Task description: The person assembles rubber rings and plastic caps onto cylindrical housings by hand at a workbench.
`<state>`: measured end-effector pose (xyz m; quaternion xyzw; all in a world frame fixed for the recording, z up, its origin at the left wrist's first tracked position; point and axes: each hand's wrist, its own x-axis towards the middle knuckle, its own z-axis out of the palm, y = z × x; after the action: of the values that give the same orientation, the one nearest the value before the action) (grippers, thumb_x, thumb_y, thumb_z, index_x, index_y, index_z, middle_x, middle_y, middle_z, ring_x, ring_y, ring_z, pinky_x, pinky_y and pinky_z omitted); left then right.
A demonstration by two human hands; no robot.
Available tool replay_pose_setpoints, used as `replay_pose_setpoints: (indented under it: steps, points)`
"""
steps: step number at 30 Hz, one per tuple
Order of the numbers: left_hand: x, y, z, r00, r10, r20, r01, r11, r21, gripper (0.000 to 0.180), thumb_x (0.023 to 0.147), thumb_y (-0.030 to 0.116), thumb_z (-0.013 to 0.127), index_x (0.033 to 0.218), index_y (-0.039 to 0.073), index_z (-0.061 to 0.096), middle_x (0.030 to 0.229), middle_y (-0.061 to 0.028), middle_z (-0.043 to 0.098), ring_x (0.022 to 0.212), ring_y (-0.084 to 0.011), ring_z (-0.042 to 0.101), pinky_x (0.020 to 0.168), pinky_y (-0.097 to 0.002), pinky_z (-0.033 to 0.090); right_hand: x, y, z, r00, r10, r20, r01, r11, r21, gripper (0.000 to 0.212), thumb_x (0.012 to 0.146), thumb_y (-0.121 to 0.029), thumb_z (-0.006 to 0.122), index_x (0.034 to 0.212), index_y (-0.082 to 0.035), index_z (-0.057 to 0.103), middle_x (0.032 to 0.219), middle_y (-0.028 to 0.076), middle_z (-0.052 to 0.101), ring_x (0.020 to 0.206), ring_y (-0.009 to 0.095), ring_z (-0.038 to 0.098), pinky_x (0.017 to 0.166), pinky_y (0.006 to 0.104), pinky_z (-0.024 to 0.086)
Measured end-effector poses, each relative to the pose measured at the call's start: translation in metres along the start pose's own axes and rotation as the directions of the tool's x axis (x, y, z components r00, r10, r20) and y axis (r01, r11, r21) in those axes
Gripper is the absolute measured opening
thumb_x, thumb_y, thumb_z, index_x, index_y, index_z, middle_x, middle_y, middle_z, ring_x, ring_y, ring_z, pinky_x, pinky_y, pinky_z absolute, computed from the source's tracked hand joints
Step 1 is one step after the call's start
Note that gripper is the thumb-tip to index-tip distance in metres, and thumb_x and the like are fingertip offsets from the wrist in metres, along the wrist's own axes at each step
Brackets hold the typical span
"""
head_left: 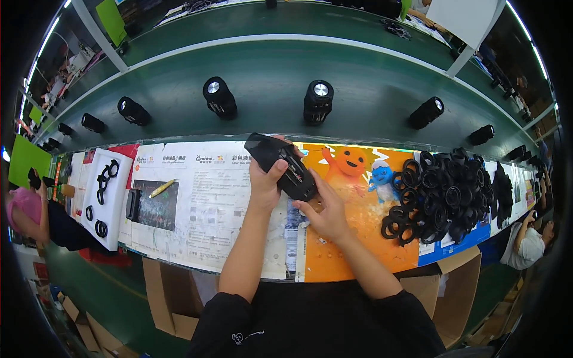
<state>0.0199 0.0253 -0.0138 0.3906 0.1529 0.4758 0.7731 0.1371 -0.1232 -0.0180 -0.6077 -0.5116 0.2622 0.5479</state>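
Above the middle of the bench I hold a black cylindrical speaker (285,170) at a slant, its far end up and to the left. A long recess with small parts inside shows along its side. My left hand (264,184) is closed round the upper part, thumb on top. My right hand (327,210) grips the lower right end between thumb and fingers. Some fingers of both hands are hidden behind it. Under the hands lie white printed sheets (206,209) and an orange sheet with cartoon figures (358,238).
Similar black speakers (318,102) with silver end discs stand spaced along the green conveyor (268,77). A heap of black rings (444,194) lies at right. At left are a white foam tray (113,224) with rings, a yellow pen (162,188) and cardboard boxes (158,292) below. Other people sit at both sides.
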Motion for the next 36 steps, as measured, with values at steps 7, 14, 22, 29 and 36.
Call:
replay_pose_setpoints:
  steps: [7,14,22,29,36]
  points:
    - [0.002,-0.001,-0.008,0.978,-0.12,0.17,0.128,0.991,-0.036,0.069,0.084,0.019,0.096,0.141,0.003,0.059,0.119,-0.011,0.074,0.112,-0.0259,0.075,0.103,-0.0423,0.062,-0.005,0.004,0.0,0.997,-0.064,-0.032,0.062,0.996,-0.064,0.082,0.092,-0.017,0.094,0.159,0.008,0.054,0.141,0.026,0.07,0.13,0.034,0.073,0.11,0.0412,0.057]
    - [-0.006,-0.015,-0.005,0.973,-0.09,0.212,0.106,0.992,-0.068,0.066,0.084,0.022,0.096,0.137,0.004,0.061,0.121,-0.0102,0.073,0.114,-0.0249,0.074,0.103,-0.0411,0.061,-0.012,0.025,0.004,1.0,0.006,-0.025,-0.003,0.992,0.126,0.085,0.092,-0.019,0.094,0.16,0.01,0.052,0.139,0.027,0.072,0.13,0.032,0.074,0.109,0.0403,0.057]
    - [-0.011,-0.019,-0.009,0.973,-0.1,0.207,0.11,0.993,-0.039,0.063,0.084,0.015,0.096,0.136,0.004,0.063,0.122,-0.0101,0.074,0.116,-0.0243,0.073,0.105,-0.0415,0.06,-0.013,0.026,0.003,0.998,-0.05,-0.041,0.053,0.997,0.059,0.085,0.091,-0.02,0.095,0.159,0.011,0.053,0.137,0.027,0.074,0.126,0.031,0.075,0.108,0.0389,0.058]
    - [-0.012,-0.019,-0.01,0.97,-0.15,0.192,0.142,0.988,0.056,0.071,0.081,0.021,0.099,0.138,0.006,0.059,0.12,-0.0103,0.074,0.115,-0.0247,0.073,0.106,-0.0408,0.061,-0.015,0.03,0.004,0.999,0.006,-0.051,0.0,0.994,0.107,0.086,0.091,-0.018,0.095,0.159,0.012,0.052,0.135,0.027,0.074,0.122,0.03,0.076,0.105,0.0386,0.059]
    - [-0.016,-0.02,-0.008,0.973,-0.156,0.172,0.162,0.987,-0.021,0.063,0.084,0.012,0.097,0.137,0.004,0.065,0.122,-0.0083,0.076,0.116,-0.022,0.073,0.108,-0.039,0.059,-0.015,0.03,0.003,0.998,0.049,-0.027,-0.044,0.986,0.162,0.084,0.092,-0.013,0.094,0.159,0.014,0.052,0.139,0.027,0.074,0.128,0.028,0.074,0.109,0.0369,0.057]
